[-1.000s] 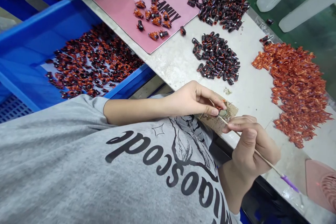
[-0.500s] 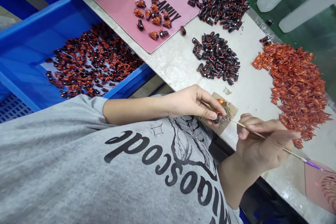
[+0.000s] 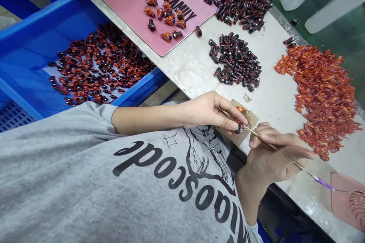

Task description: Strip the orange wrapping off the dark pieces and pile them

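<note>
My left hand [image 3: 209,111] pinches a small black piece [image 3: 238,127] between thumb and fingers, just over a brown card [image 3: 248,119] at the table's near edge. My right hand [image 3: 273,155] grips a thin wooden stick [image 3: 285,155] with a purple end, its tip touching the black piece. A small orange piece [image 3: 240,109] lies on the card beside my left fingers.
Two heaps of black pieces [image 3: 235,60] [image 3: 242,3] lie further back, and a big heap of orange pieces [image 3: 322,91] to the right. A pink sheet [image 3: 134,0] holds several joined pieces. A blue crate [image 3: 34,45] with many joined pieces stands left. A pink fan [image 3: 349,201] sits near right.
My right hand drew the stick away to the right, then brought its tip back to the black piece. My left hand stayed over the card, pinching the piece.
</note>
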`<state>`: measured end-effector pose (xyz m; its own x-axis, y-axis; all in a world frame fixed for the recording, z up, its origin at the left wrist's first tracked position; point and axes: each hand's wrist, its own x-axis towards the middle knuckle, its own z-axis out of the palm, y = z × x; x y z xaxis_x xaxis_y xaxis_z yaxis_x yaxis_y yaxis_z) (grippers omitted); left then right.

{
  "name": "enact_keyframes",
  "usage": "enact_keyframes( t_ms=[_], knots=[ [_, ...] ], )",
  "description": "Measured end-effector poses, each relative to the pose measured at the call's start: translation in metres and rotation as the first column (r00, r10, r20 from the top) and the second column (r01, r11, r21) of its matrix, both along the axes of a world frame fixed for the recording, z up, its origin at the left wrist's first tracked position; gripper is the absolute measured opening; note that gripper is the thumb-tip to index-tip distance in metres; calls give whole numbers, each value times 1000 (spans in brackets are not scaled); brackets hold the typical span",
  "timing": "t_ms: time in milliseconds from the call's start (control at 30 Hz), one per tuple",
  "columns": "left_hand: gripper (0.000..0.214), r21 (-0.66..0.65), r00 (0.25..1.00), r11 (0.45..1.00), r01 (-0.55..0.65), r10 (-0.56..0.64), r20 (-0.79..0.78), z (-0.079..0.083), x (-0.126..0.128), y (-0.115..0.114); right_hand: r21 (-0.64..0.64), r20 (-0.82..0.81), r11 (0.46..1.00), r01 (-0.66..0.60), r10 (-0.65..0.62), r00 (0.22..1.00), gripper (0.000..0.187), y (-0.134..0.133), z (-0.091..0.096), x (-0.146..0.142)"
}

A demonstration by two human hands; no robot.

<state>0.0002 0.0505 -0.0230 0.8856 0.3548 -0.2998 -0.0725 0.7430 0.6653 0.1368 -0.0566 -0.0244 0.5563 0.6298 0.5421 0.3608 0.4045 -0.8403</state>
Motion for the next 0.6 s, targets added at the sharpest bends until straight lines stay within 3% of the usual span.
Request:
enact_keyframes(
  t_ms=[433, 600],
  knots=[
    [25, 59, 1000, 998, -14, 14, -10, -3, -2, 0, 21, 44, 997, -73, 72, 996, 45, 1, 1, 1],
    [25, 45, 999, 999, -29, 31, -31, -1, -3, 0, 50, 19, 999, 19, -20, 1000, 47, 1, 5, 5]
  ],
)
